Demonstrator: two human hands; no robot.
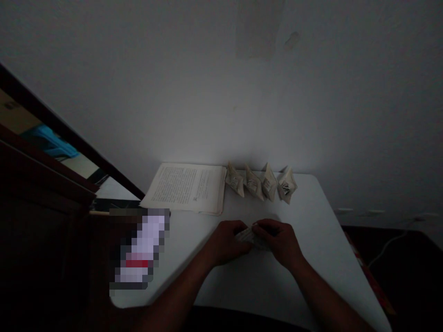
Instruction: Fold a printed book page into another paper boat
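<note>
My left hand [226, 243] and my right hand [280, 242] meet over the middle of a white table [321, 240]. Both pinch a small folded piece of printed paper [249, 236] between their fingertips, just above the tabletop. Most of the paper is hidden by my fingers. Behind my hands, against the wall, several folded paper shapes [262, 183] of printed paper stand in a row.
A stack of printed pages [187, 186] lies at the table's back left. A blurred-out object [140, 249] sits at the left edge. Dark wooden furniture [44, 216] stands to the left. A cable [387, 246] runs on the dark floor at right.
</note>
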